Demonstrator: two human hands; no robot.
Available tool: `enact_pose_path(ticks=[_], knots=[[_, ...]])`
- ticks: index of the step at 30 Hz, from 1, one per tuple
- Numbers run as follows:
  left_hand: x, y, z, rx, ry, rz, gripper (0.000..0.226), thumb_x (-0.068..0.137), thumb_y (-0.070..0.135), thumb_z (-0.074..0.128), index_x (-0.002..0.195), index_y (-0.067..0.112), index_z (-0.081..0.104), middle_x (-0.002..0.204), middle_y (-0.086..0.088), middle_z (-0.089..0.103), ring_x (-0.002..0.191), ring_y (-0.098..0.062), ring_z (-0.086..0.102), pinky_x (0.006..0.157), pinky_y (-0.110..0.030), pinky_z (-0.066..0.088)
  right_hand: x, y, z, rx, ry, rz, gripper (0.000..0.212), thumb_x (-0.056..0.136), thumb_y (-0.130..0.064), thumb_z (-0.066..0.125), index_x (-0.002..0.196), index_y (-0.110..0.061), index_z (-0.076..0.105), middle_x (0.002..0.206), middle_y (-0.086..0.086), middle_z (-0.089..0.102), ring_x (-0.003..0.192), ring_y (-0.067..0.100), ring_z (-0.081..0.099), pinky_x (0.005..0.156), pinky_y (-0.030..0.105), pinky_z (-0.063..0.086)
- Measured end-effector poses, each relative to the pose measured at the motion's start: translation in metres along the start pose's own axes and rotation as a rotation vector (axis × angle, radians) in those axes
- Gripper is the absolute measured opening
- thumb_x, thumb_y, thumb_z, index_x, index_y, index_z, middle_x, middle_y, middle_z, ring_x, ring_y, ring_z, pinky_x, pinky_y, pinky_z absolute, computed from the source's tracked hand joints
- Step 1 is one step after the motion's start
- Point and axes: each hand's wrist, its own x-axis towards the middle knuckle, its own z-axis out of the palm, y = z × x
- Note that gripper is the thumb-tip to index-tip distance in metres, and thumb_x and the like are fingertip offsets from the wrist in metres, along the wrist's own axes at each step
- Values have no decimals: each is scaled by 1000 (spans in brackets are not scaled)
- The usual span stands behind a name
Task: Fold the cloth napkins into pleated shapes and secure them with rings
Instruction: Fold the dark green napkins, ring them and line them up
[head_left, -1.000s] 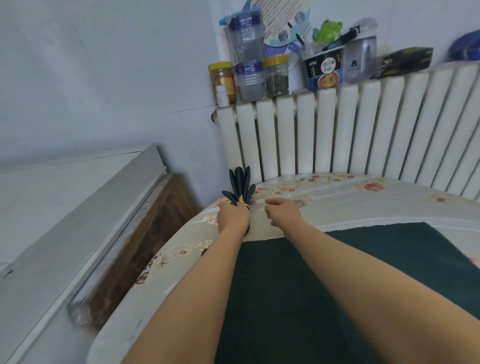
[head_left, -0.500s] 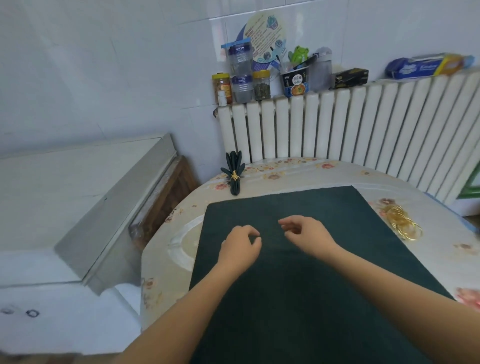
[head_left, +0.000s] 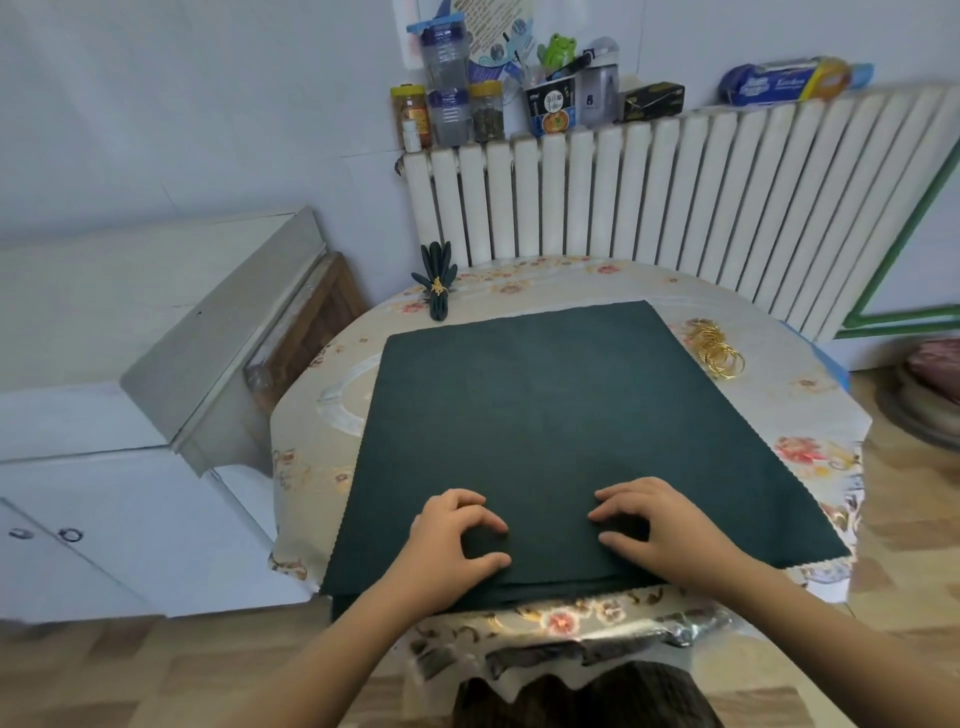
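Note:
A flat dark green napkin (head_left: 545, 405) lies spread on the round table (head_left: 810, 436), on top of more green cloth layers at its near edge. My left hand (head_left: 457, 540) and my right hand (head_left: 654, 525) sit side by side on the near part of the napkin, each with curled fingers and thumb pinching a small bit of the cloth. A finished pleated napkin (head_left: 439, 288) with a gold ring around it lies at the table's far left edge. A heap of gold rings (head_left: 714, 348) lies on the table to the right of the napkin.
A white radiator (head_left: 675, 197) curves behind the table, with jars and boxes (head_left: 467, 109) on its top. A white cabinet (head_left: 156, 322) stands close on the left. The tablecloth's front edge (head_left: 561, 623) hangs toward my lap.
Both hands drew back from the finished napkin at the far edge, across the flat napkin, to its near edge. They now pinch the cloth. The view has tilted down.

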Motion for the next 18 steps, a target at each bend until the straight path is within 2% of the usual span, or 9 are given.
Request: enact_pose_path(ticks=[3,6,9,14,18], knots=[[-15,2,0,16,-72,23,29,76,48,72,100,52,56,140,20,33,134,-4,23,116,-36,20,-22,6,3,-12,-61,-53,32,82,-46,65,113,-44,58,127,-29,40,121,-5,29,108,20,20],[-23,2,1,24,-67,67,30,78,45,72,104,50,59,143,20,34,137,-2,22,117,-38,18,-36,10,6,7,-87,-61,36,80,-53,64,114,-51,54,128,-34,33,123,-7,23,109,21,16],[-25,4,2,82,-25,113,26,83,42,68,109,42,66,140,20,43,137,0,25,117,-38,20,-40,10,9,4,-66,-57,33,79,-53,64,111,-51,57,126,-35,34,123,-7,24,110,21,18],[-25,7,3,153,15,169,18,91,35,60,105,35,70,131,19,55,132,2,36,115,-29,26,-40,8,8,9,-41,-43,28,81,-50,65,109,-47,62,123,-35,39,120,-8,28,107,18,21],[-24,13,4,91,95,143,17,91,26,61,104,26,72,116,14,66,119,6,49,109,-21,35,-38,5,4,10,-6,-28,19,86,-41,63,104,-41,68,118,-29,51,115,-7,37,100,15,30]])
